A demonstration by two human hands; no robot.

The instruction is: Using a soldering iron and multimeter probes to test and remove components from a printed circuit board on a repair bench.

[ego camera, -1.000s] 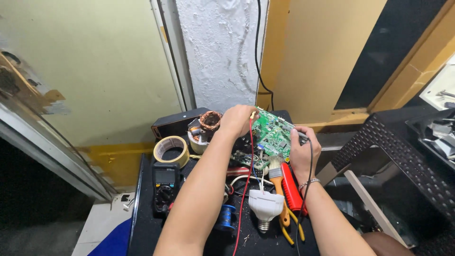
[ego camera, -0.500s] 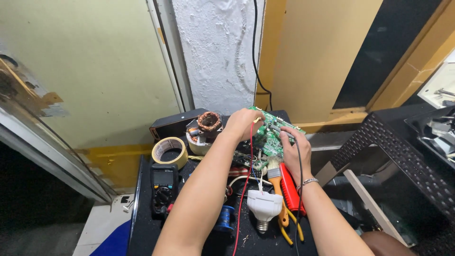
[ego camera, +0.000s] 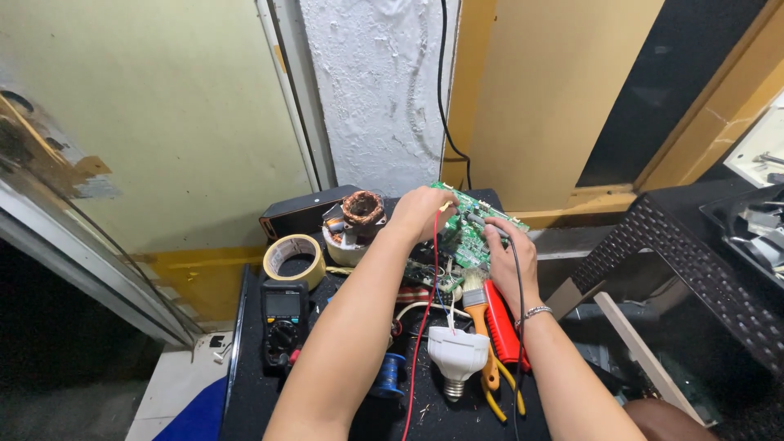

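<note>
Green circuit board (ego camera: pixel 474 229): tilting at twelve o'clock on the black worktop (ego camera: pixel 245 384); judged light, stiff, fragile, best held by its bare edges. Left hand (ego camera: pixel 420 214): pinching the red probe (ego camera: pixel 445 207) against the board. Right hand (ego camera: pixel 506 257): closing around the black probe (ego camera: pixel 478 220). Multimeter (ego camera: pixel 282 322) sitting at nine o'clock.

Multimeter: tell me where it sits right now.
In the head view the black multimeter lies at the left of the dark table, just below the roll of tape and left of the person's left forearm.
</note>
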